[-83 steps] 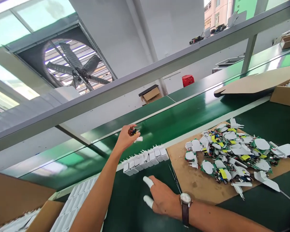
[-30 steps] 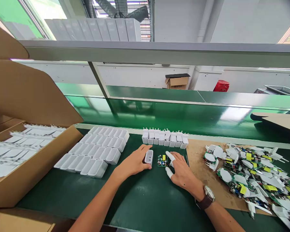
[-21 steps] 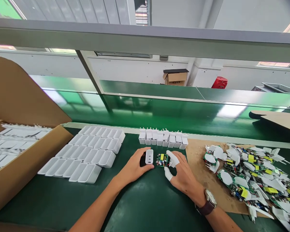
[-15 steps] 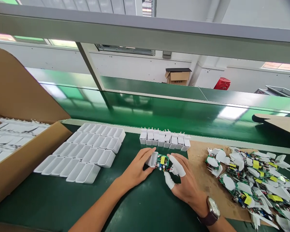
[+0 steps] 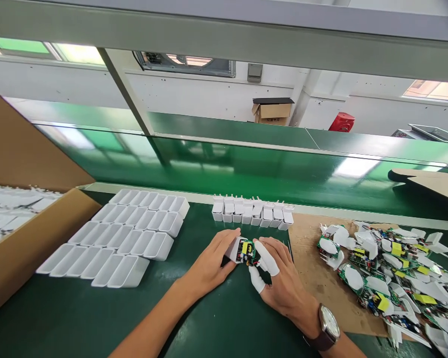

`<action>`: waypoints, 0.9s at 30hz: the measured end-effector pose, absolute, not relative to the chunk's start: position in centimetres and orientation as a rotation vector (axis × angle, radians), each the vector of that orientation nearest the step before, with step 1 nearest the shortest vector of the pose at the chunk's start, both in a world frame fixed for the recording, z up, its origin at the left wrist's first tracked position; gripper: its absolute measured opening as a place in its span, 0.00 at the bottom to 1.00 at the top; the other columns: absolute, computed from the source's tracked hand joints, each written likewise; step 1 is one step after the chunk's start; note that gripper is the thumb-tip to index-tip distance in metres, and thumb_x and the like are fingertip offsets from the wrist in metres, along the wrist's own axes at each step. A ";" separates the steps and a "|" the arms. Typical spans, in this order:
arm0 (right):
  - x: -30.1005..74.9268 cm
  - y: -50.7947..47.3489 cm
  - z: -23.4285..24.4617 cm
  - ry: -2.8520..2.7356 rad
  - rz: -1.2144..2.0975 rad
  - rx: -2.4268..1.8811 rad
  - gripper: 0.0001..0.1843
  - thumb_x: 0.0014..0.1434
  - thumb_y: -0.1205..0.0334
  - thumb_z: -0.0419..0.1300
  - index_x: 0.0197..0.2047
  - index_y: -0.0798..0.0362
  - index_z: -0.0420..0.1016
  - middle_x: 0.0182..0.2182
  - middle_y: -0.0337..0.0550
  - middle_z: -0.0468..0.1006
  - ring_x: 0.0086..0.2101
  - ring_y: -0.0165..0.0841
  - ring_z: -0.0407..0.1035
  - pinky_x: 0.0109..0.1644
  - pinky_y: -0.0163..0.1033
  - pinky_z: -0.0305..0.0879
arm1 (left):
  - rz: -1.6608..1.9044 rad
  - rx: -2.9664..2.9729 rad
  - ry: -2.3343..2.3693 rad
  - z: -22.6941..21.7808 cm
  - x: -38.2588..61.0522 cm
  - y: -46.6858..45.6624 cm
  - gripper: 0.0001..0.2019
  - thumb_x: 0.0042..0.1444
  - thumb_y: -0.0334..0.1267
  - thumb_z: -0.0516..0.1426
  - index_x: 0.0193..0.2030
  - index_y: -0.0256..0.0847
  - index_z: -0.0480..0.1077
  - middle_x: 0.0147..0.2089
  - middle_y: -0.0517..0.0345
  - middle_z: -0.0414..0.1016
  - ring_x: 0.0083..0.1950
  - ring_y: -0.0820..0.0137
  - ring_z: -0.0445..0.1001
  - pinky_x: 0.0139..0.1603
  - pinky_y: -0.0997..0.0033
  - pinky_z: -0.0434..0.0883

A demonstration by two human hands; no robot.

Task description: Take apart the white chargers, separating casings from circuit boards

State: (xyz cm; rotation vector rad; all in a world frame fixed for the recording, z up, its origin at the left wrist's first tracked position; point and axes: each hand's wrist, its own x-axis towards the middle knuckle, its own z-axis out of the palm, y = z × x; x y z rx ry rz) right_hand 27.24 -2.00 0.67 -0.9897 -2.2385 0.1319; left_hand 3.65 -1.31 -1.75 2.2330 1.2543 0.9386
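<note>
My left hand (image 5: 211, 261) grips a white charger shell (image 5: 233, 248) just above the green mat. My right hand (image 5: 280, 281), with white finger cots on thumb and forefinger and a watch on the wrist, holds a small green circuit board (image 5: 245, 251) whose end sits inside the shell's open mouth. Both hands meet in front of a row of white assembled chargers (image 5: 252, 211) with prongs up.
Rows of empty white shells (image 5: 123, 238) lie to the left, beside a cardboard box (image 5: 30, 238) of white parts. A pile of circuit boards with white plug caps (image 5: 392, 268) lies on a cardboard sheet (image 5: 309, 273) at right. A green conveyor belt (image 5: 246, 169) runs behind.
My left hand lifted and tilted the shell from the mat. My right hand picked up the board and pushed it partly into the shell. The view tilted down slightly.
</note>
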 end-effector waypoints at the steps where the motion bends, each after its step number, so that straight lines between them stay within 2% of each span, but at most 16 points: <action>1: 27.2 -2.0 0.7 -2.241 0.123 -0.988 0.39 0.65 0.72 0.57 0.76 0.50 0.50 0.58 0.54 0.74 0.59 0.48 0.67 0.63 0.60 0.70 | 0.939 2.237 1.252 -1.8 3.7 -1.3 0.35 0.66 0.32 0.58 0.75 0.52 0.49 0.69 0.46 0.66 0.71 0.55 0.66 0.71 0.49 0.68; 10: 27.0 -1.9 1.1 -2.244 0.108 -0.986 0.40 0.64 0.72 0.55 0.76 0.49 0.47 0.58 0.52 0.75 0.59 0.47 0.68 0.62 0.60 0.70 | 0.916 2.229 1.259 -2.1 3.5 -1.4 0.35 0.66 0.32 0.57 0.75 0.53 0.49 0.70 0.47 0.66 0.71 0.56 0.66 0.72 0.48 0.67; 21: 27.0 -1.7 0.9 -2.242 0.078 -0.945 0.37 0.65 0.72 0.56 0.74 0.56 0.52 0.57 0.57 0.75 0.59 0.48 0.68 0.62 0.60 0.71 | 0.899 2.227 1.249 -1.6 3.5 -1.5 0.35 0.66 0.32 0.58 0.75 0.52 0.49 0.70 0.47 0.65 0.71 0.57 0.66 0.70 0.51 0.69; 27: 27.1 -1.6 0.6 -2.252 0.123 -0.907 0.39 0.65 0.72 0.57 0.75 0.56 0.49 0.57 0.57 0.75 0.60 0.48 0.68 0.63 0.60 0.71 | 0.909 2.223 1.209 -1.8 4.0 -1.6 0.34 0.66 0.31 0.58 0.75 0.50 0.50 0.69 0.46 0.65 0.71 0.58 0.65 0.70 0.52 0.68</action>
